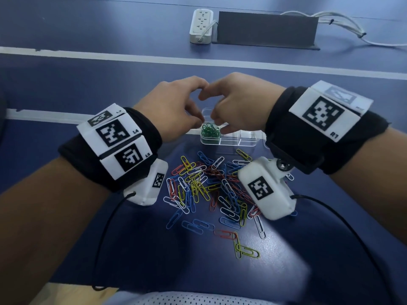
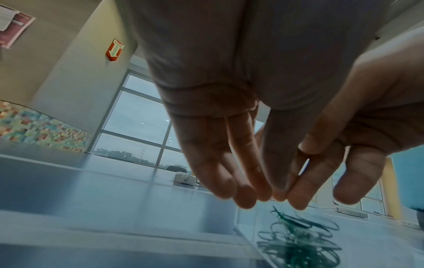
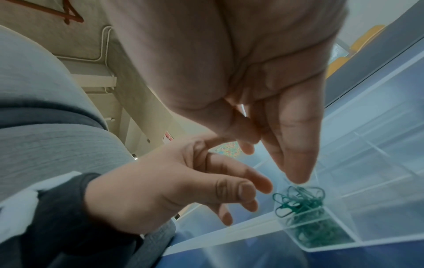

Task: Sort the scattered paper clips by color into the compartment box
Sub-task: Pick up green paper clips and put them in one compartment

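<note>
Hovering over the green clips (image 1: pixel 210 131) in the box (image 1: pixel 239 142): left hand (image 1: pixel 174 106) and right hand (image 1: pixel 239 104), fingers loose, empty.

Office-like room, fire sign (image 2: pixel 114 49) on wall, tall windows (image 2: pixel 135 125), power strip (image 1: pixel 201 25)

Blue table (image 1: pixel 88 84) under clips (image 1: pixel 207 190), box (image 1: pixel 240 140), power strip (image 1: pixel 201 26).

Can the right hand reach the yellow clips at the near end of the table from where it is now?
Probably yes. The right hand hovers over the box holding nothing, and the yellow clips lie uncovered on the table, apart from the main pile, so only pulling back is needed.
</note>
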### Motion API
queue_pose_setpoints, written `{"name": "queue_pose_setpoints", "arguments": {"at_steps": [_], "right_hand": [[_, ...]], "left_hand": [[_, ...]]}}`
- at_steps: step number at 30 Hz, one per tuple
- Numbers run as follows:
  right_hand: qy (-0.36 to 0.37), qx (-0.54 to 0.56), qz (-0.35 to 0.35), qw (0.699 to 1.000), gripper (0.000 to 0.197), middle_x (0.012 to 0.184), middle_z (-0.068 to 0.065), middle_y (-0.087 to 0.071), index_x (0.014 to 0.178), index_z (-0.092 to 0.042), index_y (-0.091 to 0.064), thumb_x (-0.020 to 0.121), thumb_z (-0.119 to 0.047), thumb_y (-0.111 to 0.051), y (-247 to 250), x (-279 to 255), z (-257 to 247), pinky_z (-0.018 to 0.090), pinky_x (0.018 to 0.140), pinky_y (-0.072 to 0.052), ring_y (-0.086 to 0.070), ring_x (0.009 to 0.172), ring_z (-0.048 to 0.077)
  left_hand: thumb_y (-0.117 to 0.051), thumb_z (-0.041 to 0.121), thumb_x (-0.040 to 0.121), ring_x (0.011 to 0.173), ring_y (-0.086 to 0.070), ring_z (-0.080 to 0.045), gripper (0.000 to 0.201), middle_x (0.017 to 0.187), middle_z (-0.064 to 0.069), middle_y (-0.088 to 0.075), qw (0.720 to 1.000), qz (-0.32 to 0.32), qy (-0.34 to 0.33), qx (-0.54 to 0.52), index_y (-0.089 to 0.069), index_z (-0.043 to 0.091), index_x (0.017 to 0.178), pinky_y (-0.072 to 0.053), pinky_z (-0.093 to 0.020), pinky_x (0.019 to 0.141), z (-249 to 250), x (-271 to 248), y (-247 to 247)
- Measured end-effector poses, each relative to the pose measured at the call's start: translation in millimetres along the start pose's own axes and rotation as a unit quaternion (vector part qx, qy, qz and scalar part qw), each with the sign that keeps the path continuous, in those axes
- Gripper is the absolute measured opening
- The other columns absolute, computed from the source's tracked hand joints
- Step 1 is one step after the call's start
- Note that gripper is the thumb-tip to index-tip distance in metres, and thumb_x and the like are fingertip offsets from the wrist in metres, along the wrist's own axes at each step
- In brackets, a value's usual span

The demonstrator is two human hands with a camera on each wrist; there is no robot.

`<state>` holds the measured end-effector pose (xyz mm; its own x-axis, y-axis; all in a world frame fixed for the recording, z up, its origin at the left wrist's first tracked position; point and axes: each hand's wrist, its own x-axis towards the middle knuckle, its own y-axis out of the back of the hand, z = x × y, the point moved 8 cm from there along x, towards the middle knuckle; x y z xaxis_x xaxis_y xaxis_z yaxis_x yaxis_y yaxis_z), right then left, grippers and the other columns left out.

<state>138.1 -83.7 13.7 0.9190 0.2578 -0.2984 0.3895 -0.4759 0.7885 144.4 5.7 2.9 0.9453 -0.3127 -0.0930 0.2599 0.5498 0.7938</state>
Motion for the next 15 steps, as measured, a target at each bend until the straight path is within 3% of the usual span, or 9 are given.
{"name": "queue_pose_setpoints", "arguments": {"at_steps": [3, 7, 11, 15], "right_hand": [[0.007, -0.005, 0.006, 1.0, 0.046, 0.122, 0.01, -0.062, 0.125, -0.02, -0.058, 0.086, -0.001, -0.042, 0.7, -3.4, 3.4, 0.039, 0.096, -0.049, -0.06, 0.11, 0.027], [-0.001, -0.064, 0.001, 0.998, 0.038, 0.111, 0.007, -0.067, 0.104, -0.02, -0.069, 0.085, -0.005, -0.04, -0.1, -12.1, 9.2, 0.04, 0.093, -0.05, -0.062, 0.103, 0.027], [-0.005, -0.174, -0.022, 0.985, 0.037, 0.112, 0.012, -0.065, 0.114, -0.016, -0.065, 0.089, -0.013, -0.037, -10.7, -12.8, 13.1, 0.036, 0.091, -0.049, -0.059, 0.103, 0.033], [0.02, -0.176, -0.018, 0.984, 0.042, 0.096, 0.003, -0.057, 0.112, -0.028, -0.067, 0.088, -0.009, -0.039, -6.7, -14.6, 8.3, 0.032, 0.088, -0.047, -0.055, 0.093, 0.028]], "left_hand": [[-0.064, 0.01, 0.081, 0.079, -0.064, -0.002, 0.05, 0.082, 0.009, -0.073, 1.0, -0.008, -0.001, -0.006, -0.047, 0.032, 0.123, -0.045, -0.02, 0.073, -1.0, -2.6, 0.6], [-0.061, 0.016, 0.085, 0.088, -0.063, -0.005, 0.052, 0.089, 0.01, -0.074, 0.999, -0.036, -0.012, 0.025, -0.042, 0.032, 0.13, -0.042, -0.022, 0.087, 0.0, -5.7, -5.9], [-0.056, 0.019, 0.088, 0.072, -0.055, 0.004, 0.05, 0.097, 0.009, -0.073, 0.998, -0.042, -0.031, 0.042, -0.039, 0.031, 0.133, -0.036, -0.019, 0.081, 4.7, -6.6, -8.2], [-0.053, 0.018, 0.09, 0.068, -0.052, 0.008, 0.047, 0.102, 0.009, -0.072, 0.997, -0.039, -0.045, 0.049, -0.039, 0.03, 0.133, -0.032, -0.015, 0.074, 6.4, -9.5, -7.3]]}}
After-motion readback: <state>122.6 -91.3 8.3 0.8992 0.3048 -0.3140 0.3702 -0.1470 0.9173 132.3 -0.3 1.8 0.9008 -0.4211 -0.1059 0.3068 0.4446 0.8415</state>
